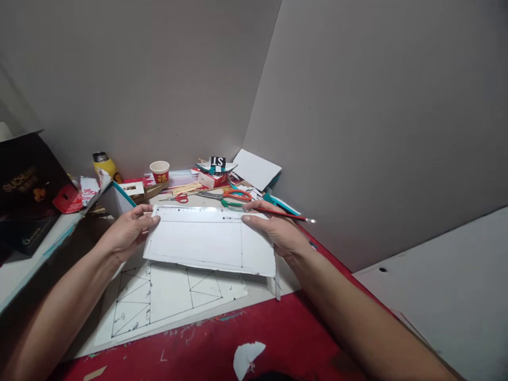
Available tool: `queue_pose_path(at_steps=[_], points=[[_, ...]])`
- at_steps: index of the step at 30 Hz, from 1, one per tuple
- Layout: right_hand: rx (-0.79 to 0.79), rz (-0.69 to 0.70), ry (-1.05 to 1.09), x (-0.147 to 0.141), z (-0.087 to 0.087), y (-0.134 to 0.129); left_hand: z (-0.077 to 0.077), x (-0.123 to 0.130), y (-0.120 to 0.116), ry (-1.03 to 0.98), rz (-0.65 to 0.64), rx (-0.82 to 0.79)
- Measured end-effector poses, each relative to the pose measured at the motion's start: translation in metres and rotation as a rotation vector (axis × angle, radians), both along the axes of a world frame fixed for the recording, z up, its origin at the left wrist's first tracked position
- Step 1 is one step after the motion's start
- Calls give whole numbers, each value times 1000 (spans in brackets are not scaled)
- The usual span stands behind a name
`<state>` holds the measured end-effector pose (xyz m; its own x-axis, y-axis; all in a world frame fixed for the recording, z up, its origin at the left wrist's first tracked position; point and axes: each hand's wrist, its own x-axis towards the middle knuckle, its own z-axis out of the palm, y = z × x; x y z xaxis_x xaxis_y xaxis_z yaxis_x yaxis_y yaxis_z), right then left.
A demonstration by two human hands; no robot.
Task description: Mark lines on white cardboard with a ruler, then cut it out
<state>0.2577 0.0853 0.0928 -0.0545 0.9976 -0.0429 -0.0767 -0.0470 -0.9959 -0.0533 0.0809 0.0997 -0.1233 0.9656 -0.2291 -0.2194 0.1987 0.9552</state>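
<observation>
Between my two hands I hold up a white card [198, 241] with thin pencil lines drawn on it. A clear ruler [190, 212] lies along its upper edge. My left hand [133, 230] pinches the card and the ruler's end at the left corner. My right hand [278, 225] grips the other side, thumb on top, and a dark red pencil-like stick [283, 213] with a shiny tip is tucked in its fingers. Below the card a white sheet [170, 296] with black triangle drawings lies on the table, partly hidden.
Behind the card lie orange-handled scissors [238, 195], small red scissors [181, 198] and thin wooden sticks [186, 188]. A paper cup [159, 172] and a yellow bottle [105, 165] stand near the wall. A torn paper scrap [248, 359] lies on the red tabletop [198, 344].
</observation>
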Motion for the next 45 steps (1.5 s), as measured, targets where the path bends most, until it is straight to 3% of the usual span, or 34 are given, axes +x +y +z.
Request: queue_pose_path(at_steps=[7,11,17,22,27,32,38,45], points=[[31,85,-132,4,-14,8,-1,-26,-5,144,-326,-150],[-9,195,-161,1,-12,5,1,-26,-9,388,-577,-96],[-45,373,-212,-16,-19,-5,-2,5,-20,733,-756,92],[-21,486,-222,-27,-29,-11,-14,36,-39,658,-918,101],[-33,472,-193,-29,-28,-11,-23,43,-41,361,-922,-50],[-155,443,15,-25,-25,-10,-23,38,-36,193,-852,-147],[-219,411,118,-23,-26,-11,-21,29,-32,209,-771,-107],[-180,368,55,-25,-24,-13,-23,24,-29,295,-761,-104]])
